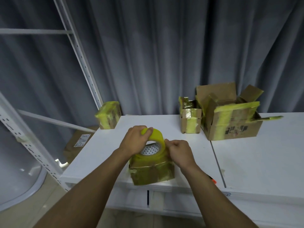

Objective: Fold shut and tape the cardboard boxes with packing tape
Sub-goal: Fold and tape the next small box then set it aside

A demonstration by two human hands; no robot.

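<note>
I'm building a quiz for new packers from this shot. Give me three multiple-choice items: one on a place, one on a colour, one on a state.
1. Where is the round yellow roll of packing tape?
A) on the metal shelf
B) on the small taped brown cardboard box near the white table's front edge
C) on the floor
2. What colour is its tape?
A) clear
B) brown
C) yellow
3. The large brown cardboard box at far right is:
A) open, flaps up
B) taped shut
C) flattened
Answers: B, the left hand grips the roll atop that box; C, the roll is yellow; A, its flaps stand apart.
</note>
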